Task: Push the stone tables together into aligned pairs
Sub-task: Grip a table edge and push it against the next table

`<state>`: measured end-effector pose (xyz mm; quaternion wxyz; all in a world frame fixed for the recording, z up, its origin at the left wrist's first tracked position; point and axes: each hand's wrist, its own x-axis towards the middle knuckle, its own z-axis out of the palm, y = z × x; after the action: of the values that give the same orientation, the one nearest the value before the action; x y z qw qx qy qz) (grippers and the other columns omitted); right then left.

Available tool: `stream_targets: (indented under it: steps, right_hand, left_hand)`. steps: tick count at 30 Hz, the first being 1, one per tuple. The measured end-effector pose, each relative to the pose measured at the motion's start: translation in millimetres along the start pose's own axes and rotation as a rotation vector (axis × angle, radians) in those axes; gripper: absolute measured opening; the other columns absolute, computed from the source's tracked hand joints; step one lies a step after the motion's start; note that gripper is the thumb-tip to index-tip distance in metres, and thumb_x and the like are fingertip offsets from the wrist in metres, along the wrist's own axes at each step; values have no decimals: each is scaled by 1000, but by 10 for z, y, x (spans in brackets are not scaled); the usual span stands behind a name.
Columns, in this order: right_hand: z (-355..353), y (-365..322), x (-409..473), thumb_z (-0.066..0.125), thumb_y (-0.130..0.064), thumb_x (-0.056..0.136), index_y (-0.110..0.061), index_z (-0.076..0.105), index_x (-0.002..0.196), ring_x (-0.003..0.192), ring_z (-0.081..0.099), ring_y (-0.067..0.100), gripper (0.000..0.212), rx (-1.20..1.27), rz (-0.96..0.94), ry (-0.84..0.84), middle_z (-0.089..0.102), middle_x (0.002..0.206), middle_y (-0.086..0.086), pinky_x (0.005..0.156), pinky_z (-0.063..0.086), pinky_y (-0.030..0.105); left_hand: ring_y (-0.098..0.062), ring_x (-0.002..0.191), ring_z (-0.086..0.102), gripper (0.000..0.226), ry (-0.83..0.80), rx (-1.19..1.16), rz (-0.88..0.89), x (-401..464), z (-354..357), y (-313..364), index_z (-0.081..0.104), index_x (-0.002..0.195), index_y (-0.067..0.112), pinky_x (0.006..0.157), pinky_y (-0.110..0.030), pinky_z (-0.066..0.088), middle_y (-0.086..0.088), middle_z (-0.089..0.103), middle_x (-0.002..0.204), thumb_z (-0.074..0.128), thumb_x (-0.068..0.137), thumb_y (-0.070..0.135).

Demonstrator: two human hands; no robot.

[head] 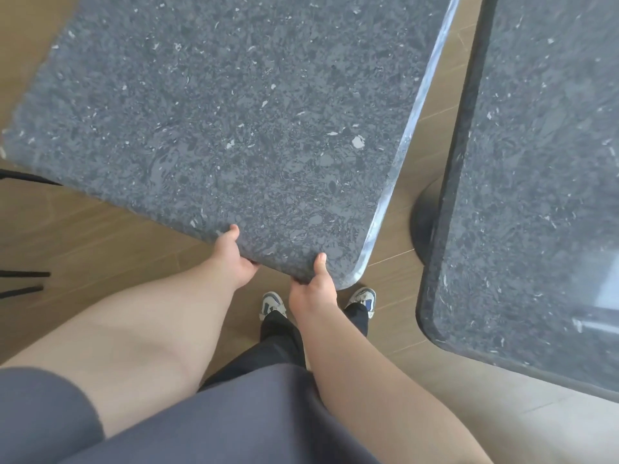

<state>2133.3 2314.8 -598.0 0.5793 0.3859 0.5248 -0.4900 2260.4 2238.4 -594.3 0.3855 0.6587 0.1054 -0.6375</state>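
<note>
Two stone tables, not yet paired; near-side table gripped at its front edge, mid-push.

Left stone table (234, 112): dark speckled slab, skewed, its right edge running at an angle to the neighbour, with a wedge of wooden floor (432, 105) between them, narrower toward the far end. Right stone table (542, 195): same stone, standing apart on a dark round pedestal base (423, 222). Left hand (234, 259): grips the front edge of the left table, thumb on top, fingers curled under. Right hand (313, 289): grips the same edge near the rounded corner, likewise thumb over, fingers under. Step judged: swinging the near corner rightward. Next move calls for closing the gap while turning the slab until the facing edges lie parallel and the front edges flush. Also: sneakers (273, 304) below, thin black chair legs (25, 272) at left.
</note>
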Motion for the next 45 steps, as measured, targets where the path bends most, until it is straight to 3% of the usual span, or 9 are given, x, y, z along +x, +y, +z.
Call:
stream_targets:
  steps: [6,9,14,22,27,30,33,37,45]
  right_hand:
    - [-74,-453,-10,84,-34,78,-14,55,109,90,62,22,47,-13,15,-17,64,111,2,96,54,40]
    - [-62,-729,-10,84,-26,79,-14,52,115,95,63,29,50,16,-16,-15,61,117,8,93,57,48]
    - [-104,-1140,34,81,-20,82,-12,51,120,99,63,34,49,5,-27,-39,61,117,14,95,54,55]
    - [-144,-1278,14,77,-20,87,-8,52,119,101,63,34,43,-72,-84,-59,61,119,15,88,58,47]
    - [-218,-1081,143,71,-27,91,-8,55,116,117,61,34,34,-8,-134,-44,62,122,15,107,48,48]
    - [-157,-824,53,67,-33,94,-12,48,141,127,56,20,55,9,-131,-13,60,135,5,115,38,32]
    - [63,-543,-53,56,-37,100,-11,40,150,145,37,16,59,77,-23,-103,46,153,5,122,24,32]
    - [315,-404,35,70,-33,91,-9,55,134,113,64,29,51,62,2,-111,63,132,16,110,46,45]
    - [251,-448,122,71,-39,90,-8,49,127,94,67,27,52,-62,-12,-103,62,125,14,101,53,45]
  left_hand:
    - [-36,104,66,28,24,-19,-10,-128,243,-232,58,114,13,94,-56,53,-15,66,115,50,103,38]
    - [-34,99,65,27,33,-18,-19,-191,451,-403,57,107,12,92,-54,53,-14,65,111,50,103,38]
    - [-33,104,66,34,62,-35,-27,-201,748,-643,54,122,16,97,-52,54,-10,66,115,54,101,42]
    - [-30,106,66,41,32,-56,-28,-191,813,-763,53,129,17,98,-48,54,-9,65,120,56,99,45]
    - [-38,121,59,46,-131,-73,-146,-128,527,-617,52,134,5,109,-53,44,-20,60,133,59,99,36]
    - [-38,122,57,50,-131,-50,-177,-77,385,-503,49,135,3,110,-53,43,-22,56,134,63,97,32]
    - [-36,117,61,43,-83,-93,-68,1,330,-368,53,132,7,102,-52,50,-18,59,132,64,97,30]
    - [-35,118,62,40,-102,-83,-66,19,390,-280,56,128,8,104,-51,49,-18,63,130,61,99,36]
    - [-35,117,62,36,-75,-38,-48,80,434,-329,57,120,8,106,-52,48,-17,64,127,56,101,38]
